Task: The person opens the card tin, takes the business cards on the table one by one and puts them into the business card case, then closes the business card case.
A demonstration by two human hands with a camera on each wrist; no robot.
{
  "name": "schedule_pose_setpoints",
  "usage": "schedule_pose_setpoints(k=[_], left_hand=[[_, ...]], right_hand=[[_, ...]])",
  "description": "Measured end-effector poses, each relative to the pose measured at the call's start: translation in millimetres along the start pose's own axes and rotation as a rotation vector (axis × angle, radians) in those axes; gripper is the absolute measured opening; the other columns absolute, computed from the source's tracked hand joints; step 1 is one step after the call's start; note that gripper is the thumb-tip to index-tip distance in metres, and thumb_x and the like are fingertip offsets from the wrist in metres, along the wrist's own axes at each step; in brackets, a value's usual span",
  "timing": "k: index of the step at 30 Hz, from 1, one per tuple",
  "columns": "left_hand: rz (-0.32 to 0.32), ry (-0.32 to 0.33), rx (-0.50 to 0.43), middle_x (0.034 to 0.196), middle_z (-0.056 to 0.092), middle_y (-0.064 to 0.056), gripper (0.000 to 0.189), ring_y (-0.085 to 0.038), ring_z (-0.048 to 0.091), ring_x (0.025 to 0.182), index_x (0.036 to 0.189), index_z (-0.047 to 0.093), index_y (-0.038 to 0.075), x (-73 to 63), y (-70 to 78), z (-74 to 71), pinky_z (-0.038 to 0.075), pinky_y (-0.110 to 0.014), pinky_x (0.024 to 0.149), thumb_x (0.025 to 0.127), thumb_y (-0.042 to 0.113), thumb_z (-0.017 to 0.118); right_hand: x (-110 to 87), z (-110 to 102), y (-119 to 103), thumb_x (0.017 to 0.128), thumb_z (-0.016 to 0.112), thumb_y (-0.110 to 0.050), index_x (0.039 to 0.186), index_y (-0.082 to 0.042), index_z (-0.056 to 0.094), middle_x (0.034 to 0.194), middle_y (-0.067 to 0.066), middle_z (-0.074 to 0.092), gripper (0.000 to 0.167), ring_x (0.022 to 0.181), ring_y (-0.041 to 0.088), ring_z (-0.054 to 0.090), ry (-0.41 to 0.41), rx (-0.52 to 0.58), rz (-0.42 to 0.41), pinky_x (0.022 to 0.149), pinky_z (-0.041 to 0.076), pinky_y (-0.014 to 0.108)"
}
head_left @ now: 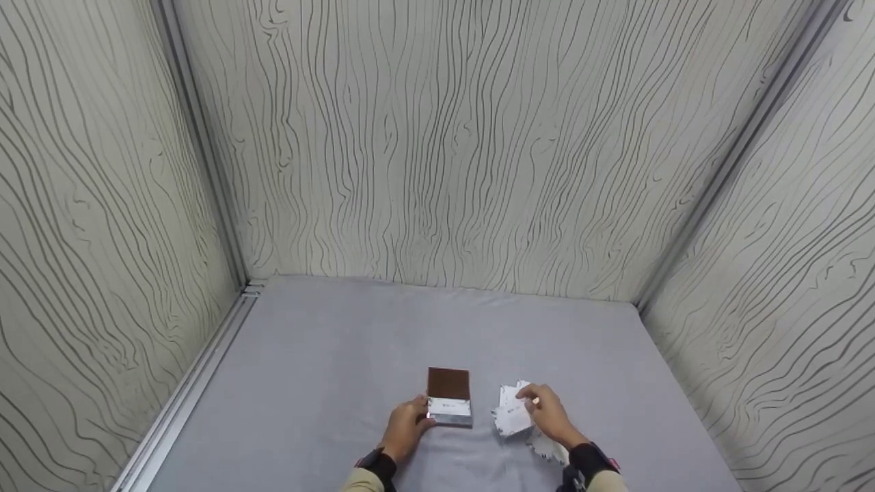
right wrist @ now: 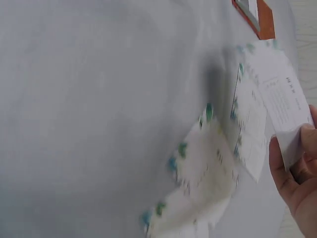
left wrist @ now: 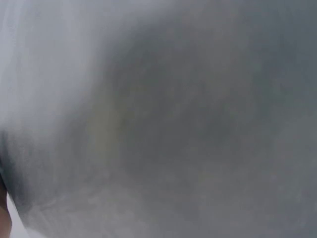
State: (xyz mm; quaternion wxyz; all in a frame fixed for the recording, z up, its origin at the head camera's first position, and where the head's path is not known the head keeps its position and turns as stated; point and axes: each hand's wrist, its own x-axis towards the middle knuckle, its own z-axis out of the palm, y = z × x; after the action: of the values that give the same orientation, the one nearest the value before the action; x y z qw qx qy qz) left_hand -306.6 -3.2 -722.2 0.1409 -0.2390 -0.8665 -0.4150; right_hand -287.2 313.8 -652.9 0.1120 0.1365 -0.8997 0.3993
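Note:
A flip-lid card case (head_left: 449, 384), brown inside its raised or folded-back lid, lies on the grey cloth with a white card in its silver-edged lower part. My left hand (head_left: 405, 429) grips the case at its left side and near corner. In my right hand (head_left: 549, 415) a white printed business card (right wrist: 280, 91) is pinched between thumb and fingers. Below and beside it, several white cards with green and blue edge patterns (right wrist: 203, 173) lie loosely spread. The left wrist view is mostly blurred grey, with a sliver of finger (left wrist: 4, 218) at its lower left.
Grey cloth (head_left: 328, 355) covers the table. Wood-grain-patterned panels (head_left: 437, 150) stand behind and on both sides. A metal rail (head_left: 184, 389) runs along the left edge.

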Motion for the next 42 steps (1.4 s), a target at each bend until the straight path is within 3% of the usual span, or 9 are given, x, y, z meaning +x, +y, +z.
schedule_pose_setpoints(k=[7, 10, 19, 26, 35, 42], left_hand=[[-0.029, -0.021, 0.003, 0.117, 0.069, -0.018, 0.02, -0.033, 0.063, 0.114, 0.098, 0.076, 0.001, 0.4, 0.3, -0.1, 0.05, -0.048, 0.097, 0.08, 0.011, 0.078], [-0.043, -0.03, 0.002, 0.119, 0.068, -0.018, 0.02, -0.033, 0.063, 0.115, 0.098, 0.076, 0.001, 0.9, 0.2, -0.5, 0.049, -0.048, 0.098, 0.081, 0.011, 0.078], [-0.06, -0.044, -0.011, 0.117, 0.068, -0.02, 0.018, -0.034, 0.063, 0.115, 0.097, 0.076, 0.0, 1.6, 3.5, -2.8, 0.05, -0.048, 0.097, 0.081, 0.009, 0.077], [-0.058, -0.042, -0.014, 0.115, 0.069, -0.019, 0.015, -0.035, 0.064, 0.113, 0.094, 0.075, 0.0, 2.6, 5.9, -5.6, 0.05, -0.048, 0.096, 0.082, 0.008, 0.077], [0.01, -0.025, -0.014, 0.115, 0.069, -0.022, 0.017, -0.037, 0.064, 0.112, 0.094, 0.076, -0.001, 1.0, 2.7, -5.4, 0.051, -0.048, 0.096, 0.082, 0.011, 0.077], [-0.006, -0.035, -0.022, 0.118, 0.067, -0.022, 0.02, -0.037, 0.063, 0.114, 0.097, 0.076, -0.002, 0.9, 3.4, -5.9, 0.049, -0.048, 0.098, 0.082, 0.012, 0.077]], right_hand=[[19.6, 35.0, -18.9, 0.085, 0.058, 0.018, 0.096, 0.002, 0.065, 0.093, 0.015, 0.064, 0.021, 0.082, 0.027, 0.06, 0.1, 0.055, -0.136, 0.065, 0.053, 0.028], [27.4, 50.4, -26.8, 0.085, 0.058, 0.018, 0.097, 0.002, 0.065, 0.093, 0.013, 0.064, 0.021, 0.081, 0.026, 0.062, 0.124, 0.044, -0.169, 0.068, 0.054, 0.03], [36.7, 92.7, -43.1, 0.086, 0.061, 0.016, 0.099, -0.002, 0.067, 0.096, 0.009, 0.068, 0.023, 0.087, 0.025, 0.064, 0.048, 0.043, -0.071, 0.077, 0.055, 0.033], [36.5, 100.8, -43.8, 0.085, 0.06, 0.016, 0.099, -0.002, 0.067, 0.096, 0.008, 0.067, 0.024, 0.09, 0.026, 0.065, 0.048, 0.0, -0.119, 0.079, 0.056, 0.038], [31.7, 105.1, -36.1, 0.084, 0.059, 0.017, 0.101, -0.002, 0.069, 0.093, 0.01, 0.065, 0.027, 0.084, 0.024, 0.063, 0.073, -0.07, -0.168, 0.074, 0.056, 0.037], [23.1, 107.0, -34.3, 0.082, 0.056, 0.016, 0.107, -0.006, 0.071, 0.098, 0.007, 0.055, 0.036, 0.088, 0.028, 0.054, 0.016, -0.229, -0.142, 0.077, 0.05, 0.041]])
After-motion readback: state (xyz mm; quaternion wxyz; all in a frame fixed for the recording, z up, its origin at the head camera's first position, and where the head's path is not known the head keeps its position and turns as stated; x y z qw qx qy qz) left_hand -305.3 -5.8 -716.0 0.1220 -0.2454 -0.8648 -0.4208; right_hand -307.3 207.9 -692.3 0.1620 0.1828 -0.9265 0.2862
